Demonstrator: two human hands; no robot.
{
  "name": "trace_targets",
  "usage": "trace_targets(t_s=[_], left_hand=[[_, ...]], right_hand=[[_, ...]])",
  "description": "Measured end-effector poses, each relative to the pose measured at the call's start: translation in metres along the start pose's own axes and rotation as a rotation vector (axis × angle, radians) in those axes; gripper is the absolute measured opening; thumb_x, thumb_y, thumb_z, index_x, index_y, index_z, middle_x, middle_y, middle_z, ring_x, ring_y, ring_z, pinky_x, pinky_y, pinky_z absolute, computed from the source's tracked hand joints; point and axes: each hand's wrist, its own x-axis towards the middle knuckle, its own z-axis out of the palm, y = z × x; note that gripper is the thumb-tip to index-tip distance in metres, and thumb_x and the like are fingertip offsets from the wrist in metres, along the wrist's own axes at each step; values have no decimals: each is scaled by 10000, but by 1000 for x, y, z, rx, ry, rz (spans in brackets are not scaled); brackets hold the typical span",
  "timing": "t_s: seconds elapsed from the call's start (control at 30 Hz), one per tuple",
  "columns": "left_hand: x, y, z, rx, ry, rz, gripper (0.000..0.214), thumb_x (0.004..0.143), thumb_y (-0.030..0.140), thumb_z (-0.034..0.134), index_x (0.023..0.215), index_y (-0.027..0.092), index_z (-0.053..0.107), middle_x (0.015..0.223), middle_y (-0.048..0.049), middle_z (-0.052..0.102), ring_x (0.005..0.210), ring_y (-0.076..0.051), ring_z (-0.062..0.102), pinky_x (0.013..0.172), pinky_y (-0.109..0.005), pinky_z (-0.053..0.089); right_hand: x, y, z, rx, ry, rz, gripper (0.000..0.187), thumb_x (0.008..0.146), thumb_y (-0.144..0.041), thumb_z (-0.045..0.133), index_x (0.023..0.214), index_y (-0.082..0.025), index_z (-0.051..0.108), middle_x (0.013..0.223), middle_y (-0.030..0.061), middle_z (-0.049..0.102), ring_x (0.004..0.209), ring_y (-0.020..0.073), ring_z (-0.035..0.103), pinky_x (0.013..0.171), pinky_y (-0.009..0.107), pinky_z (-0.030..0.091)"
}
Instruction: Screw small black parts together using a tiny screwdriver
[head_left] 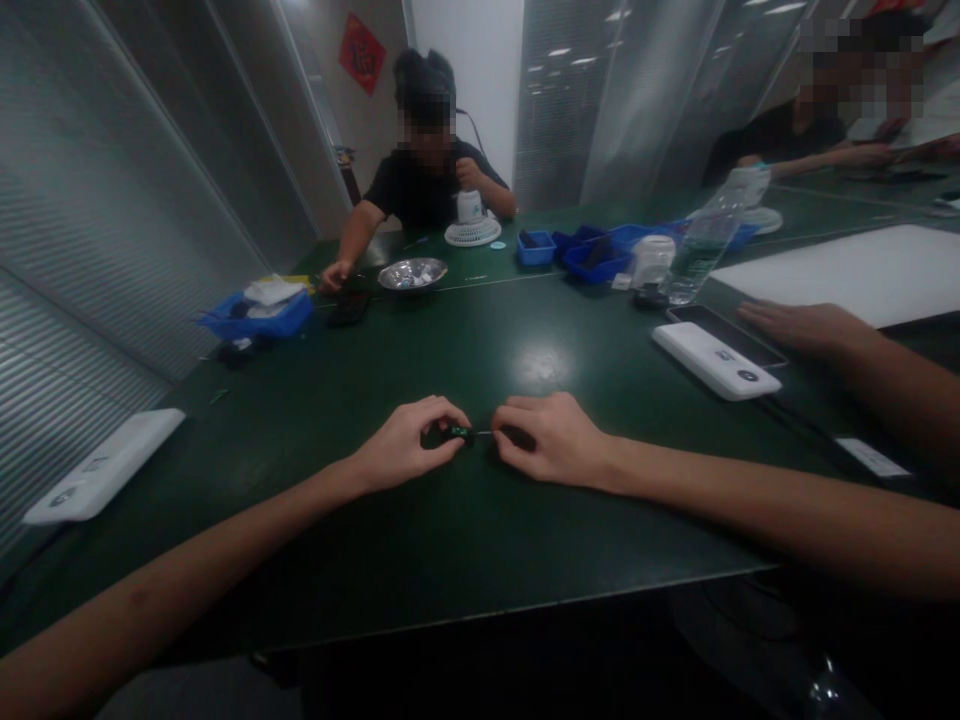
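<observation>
Over the green table (420,370), my left hand (405,438) is closed in a pinch around a small dark piece with a green, circuit-board-like surface (459,432). My right hand (551,438) faces it, thumb and fingers pinched together. Between the two sets of fingertips runs a thin, light, wire-like strip (484,433), its right end in my right fingertips and its left end at the dark piece. Whether the strip is joined to that piece is too small to tell.
White power banks (716,360) lie right and far left, a phone (727,335) beside the right one. A co-worker's hand (802,325) rests nearby. Behind are a water bottle (701,245), blue bins (596,262), a metal bowl (412,275), and another person holding a white fan (472,232).
</observation>
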Motion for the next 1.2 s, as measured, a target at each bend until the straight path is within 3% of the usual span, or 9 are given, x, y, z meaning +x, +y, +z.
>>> trace_targets(t_s=[0.33,0.57,0.67,0.87,0.97,1.07,1.2], left_hand=[[1,-6,-2,-91,-79,-36,235,985,343,612,1143,194,704,956,-49,667,826,-162,597,730,-278,456],[-1,-2,3,-98,-80,67,217,960,296,656,1150,200,696,1081,-74,670,971,-195,615,845,-314,486],[-1,-1,4,-88,-80,41,268,950,284,671,1207,209,673,1062,-58,666,925,-176,616,818,-302,486],[1,-4,3,-142,-55,-48,610,911,282,714,1464,238,463,1042,-38,675,894,-170,628,783,-300,492],[0,-4,1,-90,-17,-48,399,917,312,703,1293,223,605,1037,-51,673,902,-183,625,783,-315,495],[-1,1,0,-17,-12,32,180,945,316,666,1078,196,682,1093,-81,667,1012,-214,614,879,-360,494],[-3,8,1,63,-73,160,200,958,275,643,1149,219,663,1245,-102,656,1222,-258,547,1042,-455,419]], right_hand=[[-2,1,1,-46,-19,-64,222,984,-286,488,989,-168,676,864,34,654,642,109,507,563,252,286],[0,-2,4,-54,-67,-151,257,1019,-301,452,1038,-159,666,894,48,645,639,114,498,569,263,312],[1,-2,5,-40,-58,-99,252,1025,-298,449,1048,-153,654,906,53,649,642,114,505,575,264,316],[4,-2,3,-31,-12,76,212,996,-292,490,1029,-164,655,910,49,665,665,121,525,599,269,311],[5,-2,0,-33,-14,148,207,992,-299,504,1010,-167,663,874,37,665,644,119,514,590,267,298],[6,-1,-1,-42,9,212,185,981,-293,527,979,-171,666,816,24,656,630,120,506,590,265,293],[6,-1,-2,-33,14,252,166,975,-274,538,962,-172,668,793,20,657,637,124,516,594,262,301]])
